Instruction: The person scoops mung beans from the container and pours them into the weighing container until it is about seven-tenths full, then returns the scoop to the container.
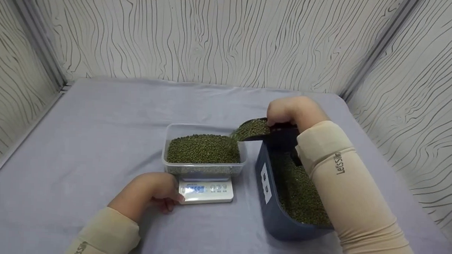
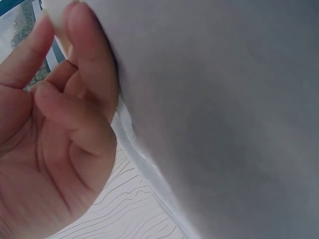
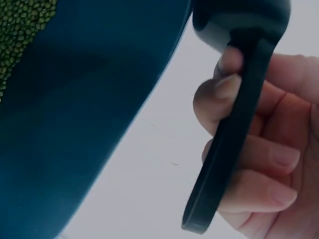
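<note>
My right hand grips the handle of a black scoop heaped with green mung beans. The scoop's lip tilts over the right rim of a clear plastic box, and beans spill from it into the box. A mound of beans fills much of this box, which stands on a white kitchen scale with a lit display. At the scale's front left corner my left hand pinches the edge between thumb and finger. In the left wrist view, its other fingers are curled below.
A dark blue bin with a white label stands right of the scale, holding more beans. My right forearm passes over it. A pale cloth covers the table; patterned panels enclose the back and sides.
</note>
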Motion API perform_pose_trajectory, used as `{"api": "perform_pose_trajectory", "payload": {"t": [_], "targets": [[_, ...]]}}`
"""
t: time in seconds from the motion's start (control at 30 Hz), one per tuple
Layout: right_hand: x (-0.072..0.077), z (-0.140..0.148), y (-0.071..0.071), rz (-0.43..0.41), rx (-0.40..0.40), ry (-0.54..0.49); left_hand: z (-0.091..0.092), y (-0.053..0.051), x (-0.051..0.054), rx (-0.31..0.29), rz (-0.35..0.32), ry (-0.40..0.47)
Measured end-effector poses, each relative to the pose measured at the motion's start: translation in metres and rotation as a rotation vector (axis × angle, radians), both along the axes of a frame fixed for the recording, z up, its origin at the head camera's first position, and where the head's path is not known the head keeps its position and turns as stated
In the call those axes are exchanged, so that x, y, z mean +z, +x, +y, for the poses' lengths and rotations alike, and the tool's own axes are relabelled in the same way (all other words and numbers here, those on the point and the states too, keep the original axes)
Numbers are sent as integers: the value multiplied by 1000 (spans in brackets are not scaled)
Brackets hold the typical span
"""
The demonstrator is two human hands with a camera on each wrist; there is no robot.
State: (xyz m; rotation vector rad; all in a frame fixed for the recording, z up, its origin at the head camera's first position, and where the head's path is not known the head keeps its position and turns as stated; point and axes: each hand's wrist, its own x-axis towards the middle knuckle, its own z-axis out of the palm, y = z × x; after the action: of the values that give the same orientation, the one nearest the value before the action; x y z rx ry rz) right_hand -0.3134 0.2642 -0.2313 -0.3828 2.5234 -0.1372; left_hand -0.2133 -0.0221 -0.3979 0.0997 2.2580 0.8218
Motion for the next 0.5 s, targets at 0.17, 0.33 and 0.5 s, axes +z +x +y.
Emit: {"api": "perform_pose_trajectory", "payload": {"t": [0.17, 0.33, 0.5], "targets": [[5, -15, 7, 171, 163, 145, -1, -1, 0, -1, 2, 2], [9, -28, 13, 254, 210, 201, 0, -1, 0, -4, 6, -2], [8, -39, 21, 389, 175, 291, 1, 1, 0, 10, 3, 13]]}}
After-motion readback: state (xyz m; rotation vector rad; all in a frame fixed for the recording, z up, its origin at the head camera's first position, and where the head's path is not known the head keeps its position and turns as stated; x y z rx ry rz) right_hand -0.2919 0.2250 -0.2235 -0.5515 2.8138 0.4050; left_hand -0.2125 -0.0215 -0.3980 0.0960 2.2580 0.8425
